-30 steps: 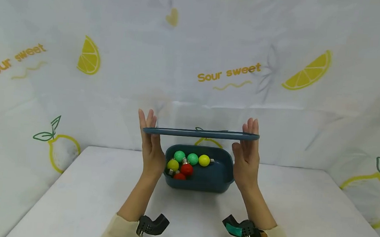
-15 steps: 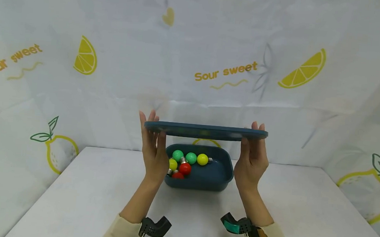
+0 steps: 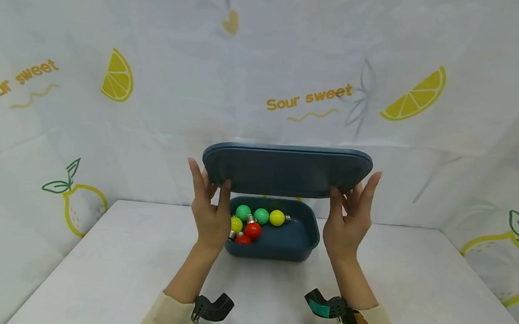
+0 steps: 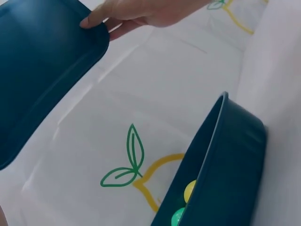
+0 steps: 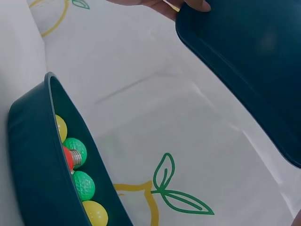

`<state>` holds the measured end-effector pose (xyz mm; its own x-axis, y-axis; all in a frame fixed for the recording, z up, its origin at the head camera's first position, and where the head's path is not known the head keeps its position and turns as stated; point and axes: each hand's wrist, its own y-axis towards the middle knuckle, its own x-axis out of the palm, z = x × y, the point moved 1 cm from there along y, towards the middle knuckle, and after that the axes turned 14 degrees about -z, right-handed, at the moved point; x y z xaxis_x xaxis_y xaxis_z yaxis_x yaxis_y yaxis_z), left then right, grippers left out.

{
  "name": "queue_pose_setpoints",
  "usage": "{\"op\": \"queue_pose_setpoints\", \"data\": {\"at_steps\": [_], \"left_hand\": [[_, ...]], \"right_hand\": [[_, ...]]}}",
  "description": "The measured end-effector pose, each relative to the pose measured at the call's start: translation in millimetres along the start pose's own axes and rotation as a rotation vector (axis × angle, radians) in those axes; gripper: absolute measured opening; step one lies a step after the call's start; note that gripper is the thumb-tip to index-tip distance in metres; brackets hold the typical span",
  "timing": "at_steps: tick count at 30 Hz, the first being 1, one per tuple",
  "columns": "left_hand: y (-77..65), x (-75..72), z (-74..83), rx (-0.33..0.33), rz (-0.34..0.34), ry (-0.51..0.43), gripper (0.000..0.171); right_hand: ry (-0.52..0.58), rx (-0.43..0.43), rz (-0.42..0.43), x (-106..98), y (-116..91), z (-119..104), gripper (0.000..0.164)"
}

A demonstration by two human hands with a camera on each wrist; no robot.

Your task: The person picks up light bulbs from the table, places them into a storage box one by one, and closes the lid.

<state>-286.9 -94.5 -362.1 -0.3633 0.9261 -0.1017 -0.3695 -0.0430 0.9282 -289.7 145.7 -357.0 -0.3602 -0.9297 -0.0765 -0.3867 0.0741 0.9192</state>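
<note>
A dark blue lid (image 3: pixel 286 172) is held up in the head view, its broad face tilted toward me. At its left end my left hand (image 3: pixel 211 216) grips the lower corner, thumb on the near face and other fingers behind. My right hand (image 3: pixel 347 230) pinches the opposite corner the same way. Below and beyond the hands stands a dark blue box (image 3: pixel 289 253) with its top uncovered. Inside lie several bulbs with metal screw bases: green (image 3: pixel 262 216), yellow (image 3: pixel 277 218) and red (image 3: pixel 253 230), mostly toward the left. My left hand overlaps the box's left edge.
The box stands on a white table (image 3: pixel 132 264), near its back edge. Behind rises a white cloth (image 3: pixel 179 74) printed with lemons and lettering. Dark straps with camera mounts (image 3: pixel 213 308) sit on both wrists at the sleeves.
The lid has turned from nearly edge-on to tilted, its far edge rising so that the broad face shows. My hands have moved slightly with it; the box and bulbs stay in place.
</note>
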Motion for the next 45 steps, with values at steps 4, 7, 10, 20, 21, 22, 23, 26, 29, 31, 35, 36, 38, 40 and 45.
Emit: {"op": "queue_pose_setpoints", "data": {"at_steps": [4, 7, 10, 20, 21, 22, 23, 26, 29, 31, 35, 36, 38, 40, 45], "left_hand": [[0.4, -2.0, -0.2, 0.045, 0.015, 0.105, 0.074], [2.6, -3.2, 1.2, 0.068, 0.014, 0.132, 0.059], [4.1, -3.1, 2.4, 0.057, -0.001, 0.129, 0.047], [3.6, -3.8, 0.7, -0.005, -0.058, 0.166, 0.050], [3.5, -3.8, 0.6, -0.014, -0.068, 0.170, 0.051], [3.2, -3.9, 0.4, -0.024, -0.079, 0.176, 0.051], [3.0, -3.8, 0.4, -0.031, -0.087, 0.182, 0.052], [1.5, -3.3, -0.7, -0.049, -0.114, 0.201, 0.052], [-1.9, -1.9, -4.1, -0.066, -0.148, 0.221, 0.052], [-6.7, -2.0, -8.3, -0.082, -0.180, 0.237, 0.053], [-19.3, -4.7, -17.9, -0.135, -0.252, 0.264, 0.054], [-22.5, -5.4, -20.2, -0.151, -0.268, 0.269, 0.054], [-28.6, -4.5, -23.6, -0.186, -0.292, 0.271, 0.054], [-35.7, -3.9, -26.6, -0.221, -0.307, 0.275, 0.054], [-55.6, -6.1, -32.8, -0.297, -0.361, 0.320, 0.052]], "right_hand": [[-0.041, -0.023, 0.031, -0.9, 0.1, 1.0, 0.064], [-0.093, -0.014, 0.056, -2.0, 1.5, 0.5, 0.054], [-0.121, 0.012, 0.047, -3.5, 3.5, -0.6, 0.048], [-0.172, 0.016, 0.019, 0.0, 0.7, -2.1, 0.042], [-0.178, 0.013, 0.027, 0.5, 0.3, -2.6, 0.041], [-0.185, 0.009, 0.036, 1.1, -0.2, -3.1, 0.040], [-0.193, 0.006, 0.046, 1.6, -0.7, -3.5, 0.039], [-0.209, 0.001, 0.060, 2.6, -1.4, -4.2, 0.036], [-0.240, 0.016, 0.056, 1.2, -2.4, -3.2, 0.036], [-0.259, 0.031, 0.049, 0.0, -4.3, -2.3, 0.036], [-0.287, 0.072, 0.025, 0.2, -12.8, 0.6, 0.036], [-0.293, 0.085, 0.014, 1.0, -15.7, 1.7, 0.037], [-0.309, 0.112, -0.015, 1.4, -21.8, 5.4, 0.037], [-0.324, 0.143, -0.055, 2.6, -29.8, 10.2, 0.037], [-0.354, 0.214, -0.144, 7.7, -56.5, 26.1, 0.036]]}}
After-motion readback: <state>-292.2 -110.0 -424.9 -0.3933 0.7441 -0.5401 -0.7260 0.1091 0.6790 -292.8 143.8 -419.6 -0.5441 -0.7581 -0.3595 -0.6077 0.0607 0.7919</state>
